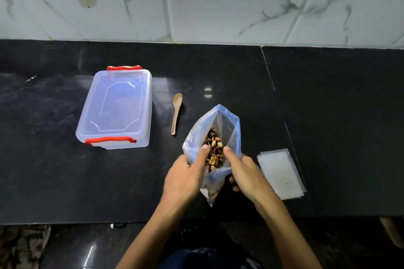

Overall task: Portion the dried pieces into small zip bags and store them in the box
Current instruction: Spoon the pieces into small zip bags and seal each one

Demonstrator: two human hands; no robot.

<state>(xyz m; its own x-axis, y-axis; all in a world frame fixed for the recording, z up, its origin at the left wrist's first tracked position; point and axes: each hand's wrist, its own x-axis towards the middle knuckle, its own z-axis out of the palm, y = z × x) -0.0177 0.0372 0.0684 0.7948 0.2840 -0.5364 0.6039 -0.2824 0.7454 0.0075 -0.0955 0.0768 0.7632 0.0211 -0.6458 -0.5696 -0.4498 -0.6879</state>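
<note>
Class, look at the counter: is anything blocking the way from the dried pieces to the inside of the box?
Yes. The box has its lid on, with both red clips down. Otherwise the counter between the big bag and the box holds only a spoon.

Your bench (218,67) is a glossy black stone top with a seam running down its right part, backed by a marbled white tiled wall. On it you have a lidded clear box (115,108) with red clips at the left, a wooden spoon (176,113) just right of the box, and a stack of small zip bags (281,173) lying flat near the front right.
</note>
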